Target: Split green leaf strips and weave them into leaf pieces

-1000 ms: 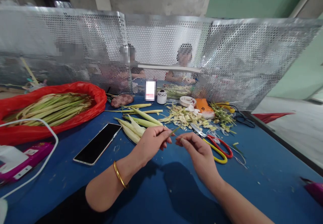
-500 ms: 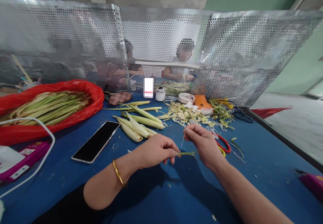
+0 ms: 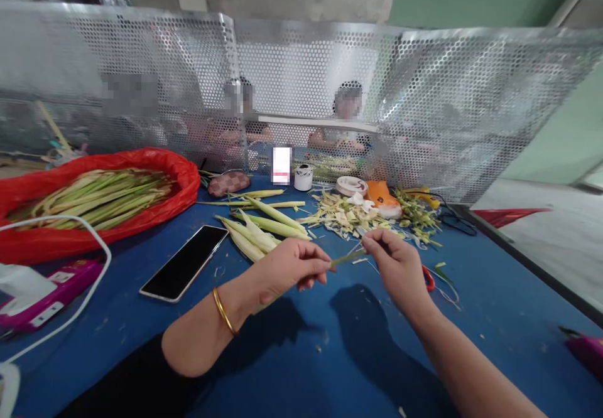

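My left hand [image 3: 289, 267] is closed in a pinch on a thin green plant stalk [image 3: 345, 260], whose free end points right. Across from it, my right hand [image 3: 394, 266] pinches a fine white thread [image 3: 357, 248] beside that end; whether it also grips the stalk tip is unclear. Both hands hover above the blue table [image 3: 306, 368]. Pale green husk-like leaves [image 3: 257, 233] lie just beyond my left hand. Scissors with a red handle [image 3: 428, 278] show partly behind my right wrist.
A red bag [image 3: 189, 176] of long stalks stands left, near a phone [image 3: 186, 262] and a purple power strip [image 3: 78, 272] with a white cable. Cut leaf scraps [image 3: 346, 215], a tape roll [image 3: 352, 185] and an orange packet [image 3: 382, 195] lie behind. People sit beyond a perforated metal screen [image 3: 301, 66].
My right hand has shifted slightly right. The stalk now tilts up toward it, and the thread, earlier drawn upward from the left fingertips, lies near the stalk's far end. The view has shifted slightly.
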Demonstrator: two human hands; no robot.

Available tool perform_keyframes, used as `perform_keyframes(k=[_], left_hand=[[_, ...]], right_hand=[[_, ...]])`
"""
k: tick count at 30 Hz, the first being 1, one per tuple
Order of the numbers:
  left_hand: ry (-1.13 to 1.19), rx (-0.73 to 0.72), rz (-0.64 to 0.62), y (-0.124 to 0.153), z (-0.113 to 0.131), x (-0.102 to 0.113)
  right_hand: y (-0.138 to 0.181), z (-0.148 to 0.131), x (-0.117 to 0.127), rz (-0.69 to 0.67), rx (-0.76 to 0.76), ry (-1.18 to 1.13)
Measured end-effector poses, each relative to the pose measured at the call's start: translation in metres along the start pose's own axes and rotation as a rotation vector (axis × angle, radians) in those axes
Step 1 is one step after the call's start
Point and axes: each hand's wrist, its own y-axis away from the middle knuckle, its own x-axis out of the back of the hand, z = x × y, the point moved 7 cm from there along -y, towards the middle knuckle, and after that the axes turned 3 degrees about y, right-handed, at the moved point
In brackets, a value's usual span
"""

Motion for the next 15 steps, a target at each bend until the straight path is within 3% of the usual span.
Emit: perform_keyframes(k=[3, 7, 9, 11, 15], left_hand=[[-0.117, 0.043, -0.058, 0.001, -0.007, -0.007], [-0.094, -0.021, 0.124, -0.006, -0.007, 0.007], [0.0, -0.038, 0.2, -0.007, -0.006, 0.014], [0.081, -0.047, 0.237, -0.007, -0.004, 0.017], [0.127, -0.079, 0.231, -0.006, -0.002, 0.013]], right_hand=[[0.001, -0.009, 0.007, 0.049, 0.073, -0.011], [0.015, -0.042, 0.014, 0.068, 0.381, -0.038], [0.02, -0.047, 0.013, 0.027, 0.431, -0.096], [0.02, -0.042, 0.01, -0.01, 0.389, -0.122], [0.01, -0.016, -0.002, -0.023, 0.117, -0.023]])
